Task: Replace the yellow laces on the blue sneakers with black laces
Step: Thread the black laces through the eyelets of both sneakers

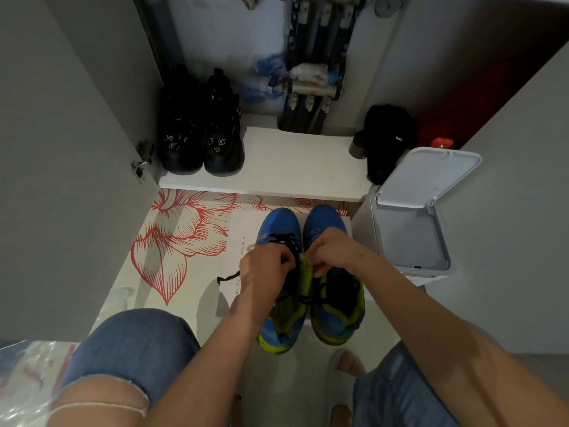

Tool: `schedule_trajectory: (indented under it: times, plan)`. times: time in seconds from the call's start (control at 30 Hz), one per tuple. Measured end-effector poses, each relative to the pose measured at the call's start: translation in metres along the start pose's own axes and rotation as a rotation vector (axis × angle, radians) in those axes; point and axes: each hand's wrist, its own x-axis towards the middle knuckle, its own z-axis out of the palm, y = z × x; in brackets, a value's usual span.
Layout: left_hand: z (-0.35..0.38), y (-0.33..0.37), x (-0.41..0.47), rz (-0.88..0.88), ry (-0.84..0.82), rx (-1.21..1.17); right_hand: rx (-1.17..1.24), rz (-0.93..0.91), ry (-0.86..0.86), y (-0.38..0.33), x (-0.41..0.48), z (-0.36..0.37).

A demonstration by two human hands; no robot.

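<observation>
- Two blue sneakers (324,223) stand side by side on the floor, toes toward a white shelf (292,161).
- Left hand (261,272) sits over the left sneaker, fingers curled tight, gripping the black lace (289,241).
- Right hand (332,251), wrist bent down, fingers pinching the yellow-green tongue (305,274).
- Loose lace end (228,277) trails left.

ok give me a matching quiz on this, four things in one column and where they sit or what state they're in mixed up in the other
1 black shoes
2 black bag
3 white bin
4 blue sneakers

a lid open
b right end of the white shelf
c side by side in front of the shelf
d left end of the shelf

Pairs: 1-d, 2-b, 3-a, 4-c
</observation>
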Motion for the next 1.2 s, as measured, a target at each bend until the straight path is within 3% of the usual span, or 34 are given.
schedule_trajectory:
  times: [0.6,0.77,1.0,1.1,1.2]
  plan:
    - [0.021,0.001,-0.005,0.033,0.201,-0.181,0.019,0.057,-0.049,0.002,0.006,0.002]
    - [0.028,-0.002,-0.002,0.037,0.232,-0.196,-0.104,-0.015,-0.040,0.005,0.005,0.003]
    - [0.013,-0.002,0.001,0.100,0.266,-0.229,-0.054,-0.067,-0.002,0.010,0.006,0.004]
    - [-0.013,-0.008,0.001,0.027,0.449,-0.424,-0.051,-0.103,0.087,0.009,0.006,0.005]
    - [-0.027,-0.021,0.001,-0.172,0.327,-0.542,-0.056,-0.232,0.361,0.007,0.011,0.002]
